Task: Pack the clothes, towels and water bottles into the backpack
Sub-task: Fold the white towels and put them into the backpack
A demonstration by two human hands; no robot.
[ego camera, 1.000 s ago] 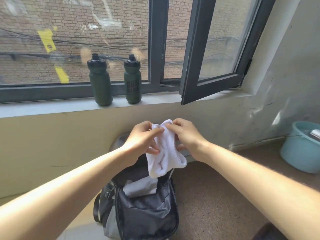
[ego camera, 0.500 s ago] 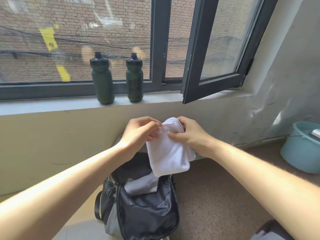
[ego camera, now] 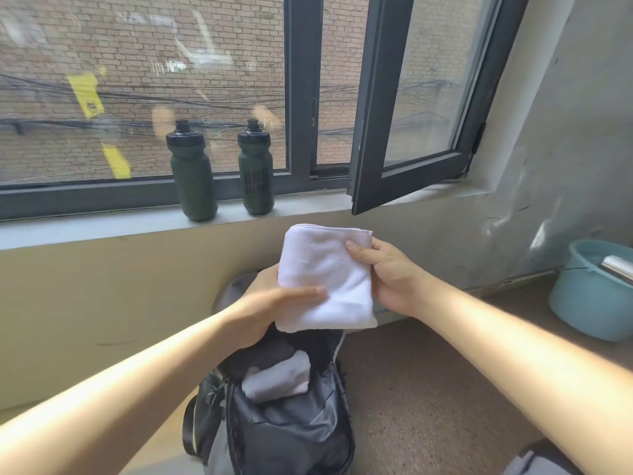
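Both hands hold a folded white towel up in the air, right above the open mouth of a black backpack that stands on the floor against the wall. The left hand grips the towel's lower left side, its thumb laid flat across the front of the cloth and the other fingers tucked behind it, out of sight. The right hand pinches the right edge, thumb pressed on the front near the top corner, the remaining fingers curled around behind. The towel is a neat thick rectangle and hangs clear of the bag, not touching it.

Inside the backpack a pale grey folded cloth already pokes out of the top opening, with dark fabric behind it.

Up on the window sill two dark green water bottles stand upright, near each other but apart: the left bottle and the right bottle, both with black caps. To their right a window pane swings inward. A light blue bucket sits on the floor at the far right.
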